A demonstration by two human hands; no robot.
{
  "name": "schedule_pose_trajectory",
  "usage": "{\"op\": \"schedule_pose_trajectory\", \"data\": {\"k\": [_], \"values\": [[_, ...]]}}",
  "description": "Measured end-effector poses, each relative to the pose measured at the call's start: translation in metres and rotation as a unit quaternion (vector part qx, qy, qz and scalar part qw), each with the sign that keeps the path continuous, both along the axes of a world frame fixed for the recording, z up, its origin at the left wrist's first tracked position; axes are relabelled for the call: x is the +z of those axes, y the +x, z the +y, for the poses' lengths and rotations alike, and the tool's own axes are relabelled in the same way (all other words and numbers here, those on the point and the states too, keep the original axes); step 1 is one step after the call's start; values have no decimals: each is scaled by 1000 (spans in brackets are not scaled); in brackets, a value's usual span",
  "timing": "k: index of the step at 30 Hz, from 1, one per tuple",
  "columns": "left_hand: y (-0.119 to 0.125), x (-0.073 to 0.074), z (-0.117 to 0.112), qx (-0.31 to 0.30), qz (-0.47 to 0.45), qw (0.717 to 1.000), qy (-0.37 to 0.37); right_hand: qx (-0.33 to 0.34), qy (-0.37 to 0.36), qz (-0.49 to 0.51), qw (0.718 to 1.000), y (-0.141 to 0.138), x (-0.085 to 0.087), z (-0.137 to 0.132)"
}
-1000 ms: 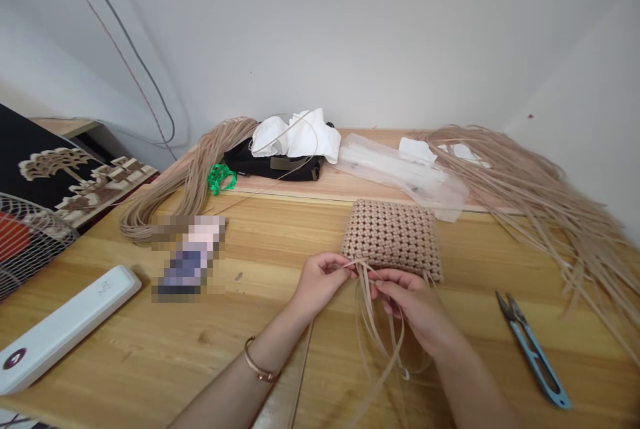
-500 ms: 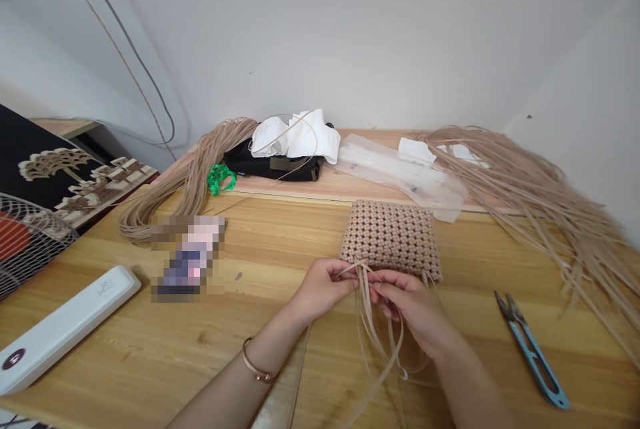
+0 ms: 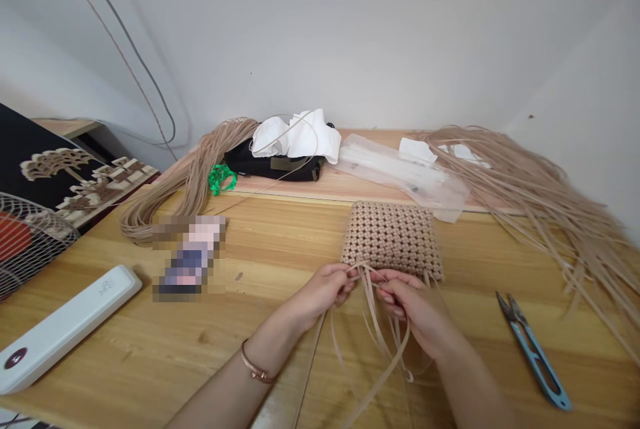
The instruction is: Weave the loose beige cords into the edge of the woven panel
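A beige woven mat [image 3: 391, 237] lies flat on the wooden table [image 3: 150, 349]. Loose flat strands [image 3: 373, 322] hang from its near edge toward me. My left hand [image 3: 323, 290], with a thin bracelet on the wrist, pinches strands at the mat's near left corner. Just to the right of it, my right hand [image 3: 417, 312] pinches other strands at the same edge. The two hands almost touch at the fingertips.
Blue thread snips [image 3: 533, 349] lie at the right. A spread bundle of loose strands [image 3: 550, 209] covers the far right, a coiled bundle [image 3: 190, 175] the far left. Behind are a black bag [image 3: 273, 163], white cloth and clear plastic sleeve [image 3: 400, 175]. A white device [image 3: 65, 325] lies near left.
My left hand has slid down and right along the mat's edge, drawing a strand toward me. My right hand has shifted slightly right. The mat has stayed in place.
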State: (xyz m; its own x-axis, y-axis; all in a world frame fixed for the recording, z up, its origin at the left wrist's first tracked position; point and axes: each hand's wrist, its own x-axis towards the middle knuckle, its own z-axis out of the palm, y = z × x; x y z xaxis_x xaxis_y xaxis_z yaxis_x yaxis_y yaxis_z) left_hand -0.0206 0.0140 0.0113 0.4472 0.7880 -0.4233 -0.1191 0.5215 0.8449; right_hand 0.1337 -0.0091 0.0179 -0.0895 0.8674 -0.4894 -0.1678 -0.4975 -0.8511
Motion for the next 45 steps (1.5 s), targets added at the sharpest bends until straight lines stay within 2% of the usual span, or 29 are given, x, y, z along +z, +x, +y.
{"op": "schedule_pose_trajectory", "data": {"k": [9,16,22,26,31,33,40,45], "values": [[-6,4,4,-7,-64,993,-99,12,10,-36,999,1,1,1],[-4,12,12,-67,-98,977,-176,25,66,-133,989,4,-9,2],[2,11,11,-43,-59,983,-166,57,162,-226,959,10,-8,3],[8,10,7,-30,-29,988,-148,73,194,-275,939,11,-3,2],[19,9,1,-10,18,997,-79,106,231,-331,909,10,-2,0],[21,7,2,-7,9,997,-75,112,243,-343,900,11,-2,0],[13,2,10,-51,-46,988,-139,119,248,-345,897,11,-1,1],[10,1,13,-59,-60,988,-132,128,242,-344,898,12,2,0]]}}
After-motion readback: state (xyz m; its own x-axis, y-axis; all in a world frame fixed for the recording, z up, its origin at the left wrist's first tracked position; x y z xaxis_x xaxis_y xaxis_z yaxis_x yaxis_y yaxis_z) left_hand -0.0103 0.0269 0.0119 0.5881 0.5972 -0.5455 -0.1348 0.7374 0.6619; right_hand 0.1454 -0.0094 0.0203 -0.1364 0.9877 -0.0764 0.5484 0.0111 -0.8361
